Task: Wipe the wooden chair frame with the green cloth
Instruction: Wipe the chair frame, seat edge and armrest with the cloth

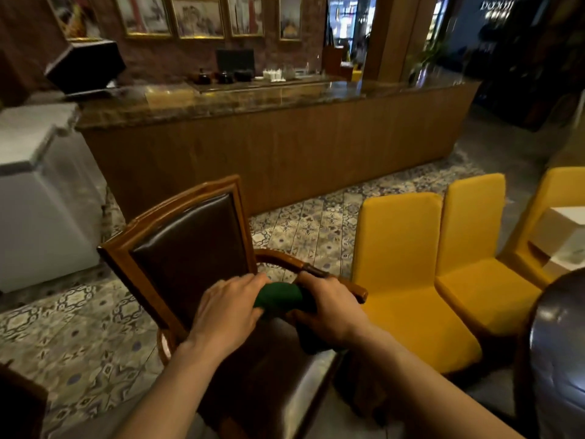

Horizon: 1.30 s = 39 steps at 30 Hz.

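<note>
Both hands, left [226, 307] and right [327, 310], grip the green cloth [278, 299], hiding part of the wooden chair frame [177, 201].

No legible text anywhere.

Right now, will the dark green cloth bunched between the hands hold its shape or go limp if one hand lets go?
Probably limp: the green cloth is bunched between the left hand and right hand. It looks soft and light, likely to drape over the wooden armrest rather than slide off.
</note>
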Motion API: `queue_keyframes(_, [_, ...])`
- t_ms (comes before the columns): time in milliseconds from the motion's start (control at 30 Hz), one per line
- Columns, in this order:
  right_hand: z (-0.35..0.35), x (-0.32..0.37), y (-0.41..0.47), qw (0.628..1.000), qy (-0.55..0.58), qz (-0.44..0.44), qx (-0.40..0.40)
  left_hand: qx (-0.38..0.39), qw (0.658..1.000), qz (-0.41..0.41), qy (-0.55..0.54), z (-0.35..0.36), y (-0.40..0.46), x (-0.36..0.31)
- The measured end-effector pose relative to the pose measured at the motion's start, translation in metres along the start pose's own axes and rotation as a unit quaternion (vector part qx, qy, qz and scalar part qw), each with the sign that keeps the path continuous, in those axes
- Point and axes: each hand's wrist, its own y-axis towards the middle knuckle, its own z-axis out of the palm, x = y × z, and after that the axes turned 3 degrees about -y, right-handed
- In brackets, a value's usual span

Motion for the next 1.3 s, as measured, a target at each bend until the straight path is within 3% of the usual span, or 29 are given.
queue_keyframes(300, [-0.021,-0.002,0.077,0.998,-0.045,-0.014,-0.037,-0.019,0.999,-0.011,-0.023,-0.016,0.070,0.031])
queue_keyframes(633, [0.005,-0.049,0.165,0.998,-0.055,0.028,-0.013,0.023,0.997,-0.021,-0.074,0.044,0.150,0.073])
queue_keyframes(833, [0.040,-0.118,0.211,0.996,-0.071,0.036,0.041,0.071,0.991,-0.058,-0.095,0.124,0.189,0.082])
queue_keyframes(1300, [0.165,-0.306,0.334,0.988,-0.046,0.034,0.140,0.134,0.953,-0.249,-0.112,0.355,0.288,0.093])
